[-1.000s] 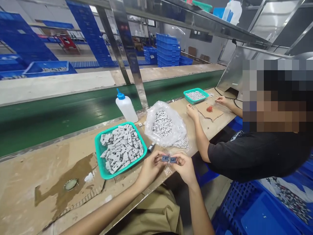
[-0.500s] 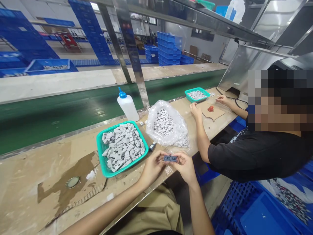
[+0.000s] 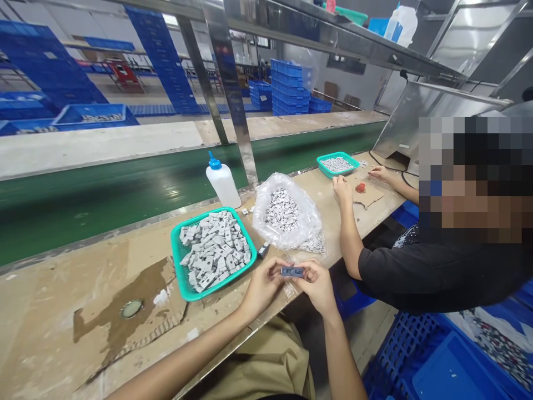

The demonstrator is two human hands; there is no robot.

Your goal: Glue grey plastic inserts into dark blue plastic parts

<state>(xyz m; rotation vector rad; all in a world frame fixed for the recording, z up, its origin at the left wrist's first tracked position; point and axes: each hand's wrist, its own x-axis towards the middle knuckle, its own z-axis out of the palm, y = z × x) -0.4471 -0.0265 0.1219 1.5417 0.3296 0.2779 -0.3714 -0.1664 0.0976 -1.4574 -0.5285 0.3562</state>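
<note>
Between my hands, over the front edge of the bench, is a small dark rectangular plastic part (image 3: 292,271). My left hand (image 3: 265,284) pinches its left end and my right hand (image 3: 316,284) its right end; the fingers of both are closed. Just behind my left hand lies a similar dark piece (image 3: 263,250). To the left stands a green basket (image 3: 180,278) heaped with light grey plastic pieces (image 3: 214,250). Beyond my hands sits an open clear plastic bag (image 3: 306,216) of small white-and-dark parts (image 3: 282,208).
A white squeeze bottle (image 3: 224,186) with a blue cap stands behind the basket. At left, stained cardboard (image 3: 100,333) bears a round lid (image 3: 131,308). A co-worker (image 3: 400,266) sits at my right, near another green basket (image 3: 338,173). A metal post (image 3: 237,111) rises behind.
The whole view has shifted slightly, so things sit a little further right. My hands keep the same hold on the dark part. The co-worker's near hand has moved slightly.
</note>
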